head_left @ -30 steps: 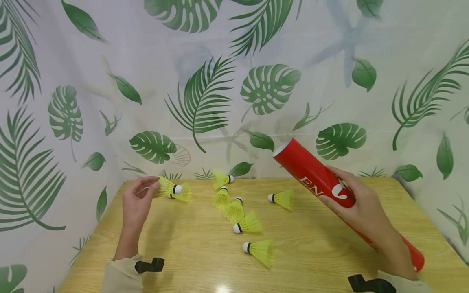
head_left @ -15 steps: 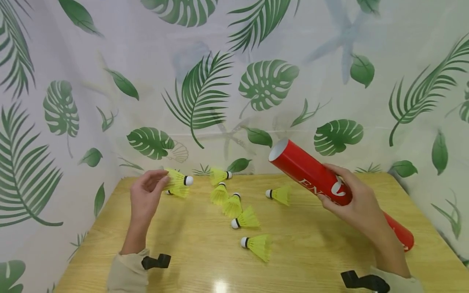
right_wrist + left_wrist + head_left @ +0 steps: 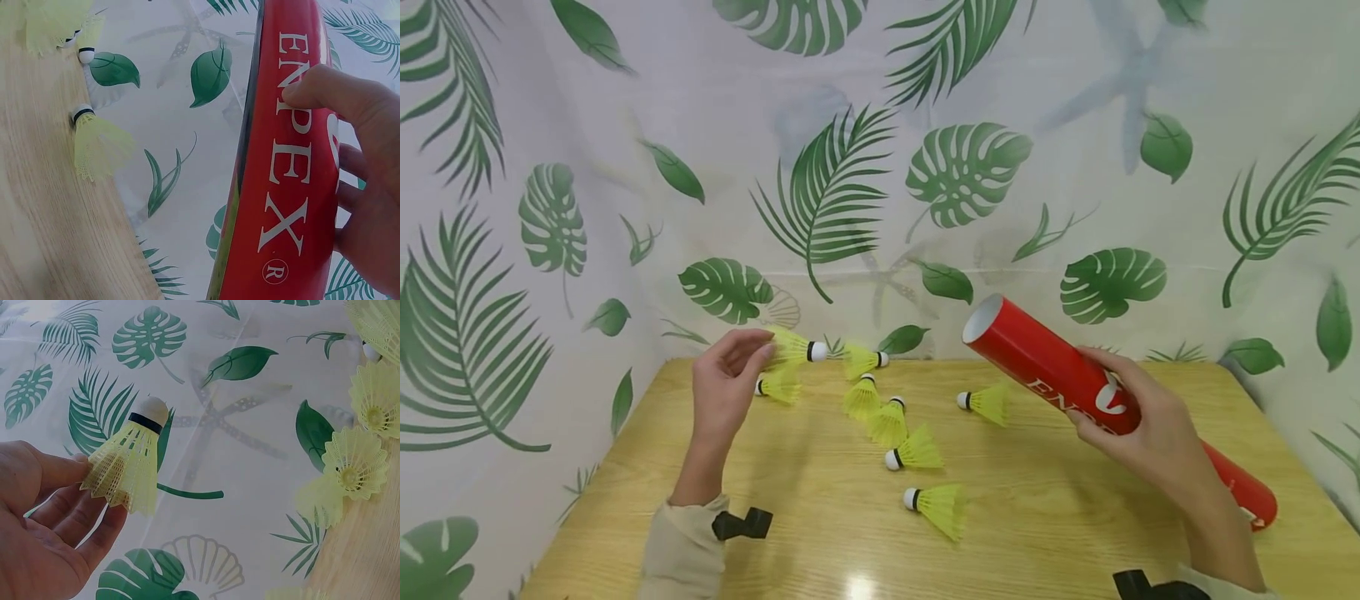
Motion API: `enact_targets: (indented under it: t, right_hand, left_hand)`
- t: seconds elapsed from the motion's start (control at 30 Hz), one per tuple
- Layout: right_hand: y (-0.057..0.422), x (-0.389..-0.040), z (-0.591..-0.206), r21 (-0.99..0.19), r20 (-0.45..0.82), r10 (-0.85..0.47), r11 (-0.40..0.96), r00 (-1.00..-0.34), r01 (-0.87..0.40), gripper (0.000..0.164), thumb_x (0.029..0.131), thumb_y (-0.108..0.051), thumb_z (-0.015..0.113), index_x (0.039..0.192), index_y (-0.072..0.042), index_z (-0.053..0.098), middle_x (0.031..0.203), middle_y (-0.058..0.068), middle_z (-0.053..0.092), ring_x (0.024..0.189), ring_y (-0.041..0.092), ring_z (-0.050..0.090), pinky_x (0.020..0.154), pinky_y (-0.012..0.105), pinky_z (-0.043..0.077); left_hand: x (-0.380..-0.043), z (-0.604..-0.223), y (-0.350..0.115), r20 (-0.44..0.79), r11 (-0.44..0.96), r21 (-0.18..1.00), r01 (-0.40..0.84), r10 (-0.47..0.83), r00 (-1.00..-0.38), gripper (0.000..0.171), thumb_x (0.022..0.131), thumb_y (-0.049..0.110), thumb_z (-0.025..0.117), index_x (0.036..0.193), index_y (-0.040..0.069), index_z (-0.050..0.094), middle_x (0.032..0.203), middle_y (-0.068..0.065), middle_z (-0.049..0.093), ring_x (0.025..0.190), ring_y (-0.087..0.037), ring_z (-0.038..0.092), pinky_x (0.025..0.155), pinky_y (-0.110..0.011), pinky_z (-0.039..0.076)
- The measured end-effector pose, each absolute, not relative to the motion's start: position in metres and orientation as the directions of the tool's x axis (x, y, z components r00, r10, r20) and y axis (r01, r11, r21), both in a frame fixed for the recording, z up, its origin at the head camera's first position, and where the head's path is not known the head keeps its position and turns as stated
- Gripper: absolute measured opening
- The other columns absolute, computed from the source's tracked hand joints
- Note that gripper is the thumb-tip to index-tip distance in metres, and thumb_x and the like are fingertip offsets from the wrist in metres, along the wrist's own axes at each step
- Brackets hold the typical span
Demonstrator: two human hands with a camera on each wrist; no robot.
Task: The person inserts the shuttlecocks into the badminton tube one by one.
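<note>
My left hand (image 3: 724,385) pinches a yellow shuttlecock (image 3: 130,464) by the rim of its skirt, its white cork pointing right toward the tube. My right hand (image 3: 1157,429) grips a red shuttlecock tube (image 3: 1045,358) lettered ENPEX, in the right wrist view with the thumb across the letters. The tube is tilted, its open white mouth (image 3: 983,320) up and to the left. The tube's far end reaches down right, behind the right wrist. A gap lies between the held shuttlecock and the mouth. The tube's inside is mostly hidden.
Several yellow shuttlecocks lie on the wooden table (image 3: 820,533): one (image 3: 781,385) below the left hand, a cluster (image 3: 887,423) in the middle, one (image 3: 988,403) under the tube, one (image 3: 942,508) nearer the front. A leaf-printed cloth (image 3: 850,75) hangs behind the table.
My left hand has carried the shuttlecock right and slightly up, its cork turning toward the tube. The tube's mouth has turned more into view. The shuttlecocks on the table stay put.
</note>
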State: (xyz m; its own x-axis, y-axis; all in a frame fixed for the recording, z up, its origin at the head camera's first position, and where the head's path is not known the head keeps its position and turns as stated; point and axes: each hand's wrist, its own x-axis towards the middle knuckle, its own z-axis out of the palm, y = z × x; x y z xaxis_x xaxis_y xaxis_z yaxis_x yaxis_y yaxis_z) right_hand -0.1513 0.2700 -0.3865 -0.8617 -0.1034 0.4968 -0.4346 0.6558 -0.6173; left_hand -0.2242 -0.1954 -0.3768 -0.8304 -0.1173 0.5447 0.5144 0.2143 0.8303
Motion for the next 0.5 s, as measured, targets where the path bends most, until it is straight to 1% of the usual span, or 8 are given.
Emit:
enact_targets:
  t: [0.23, 0.47, 0.5]
  right_hand:
    - [0.270, -0.150, -0.387, -0.614, 0.488, -0.107, 0.664, -0.866, -0.428, 0.084, 0.077, 0.000, 0.086, 0.150, -0.023, 0.052, 0.134, 0.011, 0.062, 0.104, -0.002, 0.051, 0.073, 0.012, 0.052]
    - [0.269, -0.150, -0.386, -0.613, 0.484, -0.098, 0.671, -0.869, -0.417, 0.082, 0.078, -0.003, 0.087, 0.149, -0.022, 0.053, 0.133, 0.011, 0.062, 0.104, -0.002, 0.051, 0.073, 0.013, 0.052]
    - [0.269, -0.150, -0.386, -0.610, 0.485, -0.098, 0.674, -0.869, -0.416, 0.082, 0.077, -0.003, 0.087, 0.149, -0.022, 0.053, 0.133, 0.011, 0.063, 0.104, -0.001, 0.052, 0.073, 0.013, 0.052]
  left_hand:
    - [-0.226, -0.369, -0.180, 0.571, 0.183, 0.814, 0.551, -0.085, -0.816, 0.016, 0.093, -0.005, 0.072, 0.108, -0.009, 0.072, 0.103, -0.025, 0.073, 0.087, -0.009, 0.073, 0.077, -0.022, 0.059]
    - [-0.230, -0.364, -0.162, 0.582, 0.145, 0.809, 0.569, -0.063, -0.811, 0.016, 0.091, -0.006, 0.073, 0.108, -0.008, 0.072, 0.097, -0.026, 0.073, 0.084, -0.010, 0.073, 0.076, -0.023, 0.059]
    - [-0.231, -0.362, -0.159, 0.584, 0.136, 0.808, 0.573, -0.064, -0.809, 0.016, 0.091, -0.006, 0.073, 0.107, -0.008, 0.072, 0.098, -0.026, 0.074, 0.084, -0.010, 0.073, 0.076, -0.024, 0.060]
